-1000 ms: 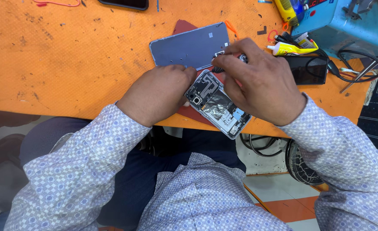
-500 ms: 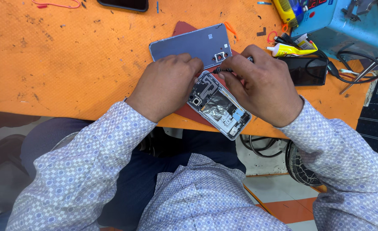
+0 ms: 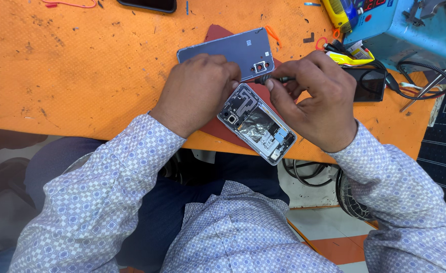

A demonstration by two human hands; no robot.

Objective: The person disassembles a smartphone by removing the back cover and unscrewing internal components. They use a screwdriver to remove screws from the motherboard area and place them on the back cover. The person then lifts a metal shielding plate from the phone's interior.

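Observation:
An opened smartphone (image 3: 257,124) with its insides exposed lies on a dark red mat (image 3: 218,36) near the front edge of the orange table (image 3: 81,76). Its grey-blue back cover (image 3: 233,53) lies just beyond it. My left hand (image 3: 197,91) rests at the phone's upper left corner, fingers curled toward the tip of a slim dark screwdriver (image 3: 271,79). That screwdriver is pinched in my right hand (image 3: 316,98), held roughly level over the phone's top end. Whether my left fingers grip anything is hidden.
A blue bench device (image 3: 415,28) stands at the back right with a yellow tool (image 3: 336,12) beside it. A black phone (image 3: 367,83) and cables (image 3: 420,81) lie right of my hand. Another dark phone (image 3: 149,4) sits at the far edge. Metal tweezers (image 3: 425,91) lie at the right.
My left hand has slid up along the phone toward its top corner. My right hand has shifted slightly right and up, bringing the screwdriver level between both hands.

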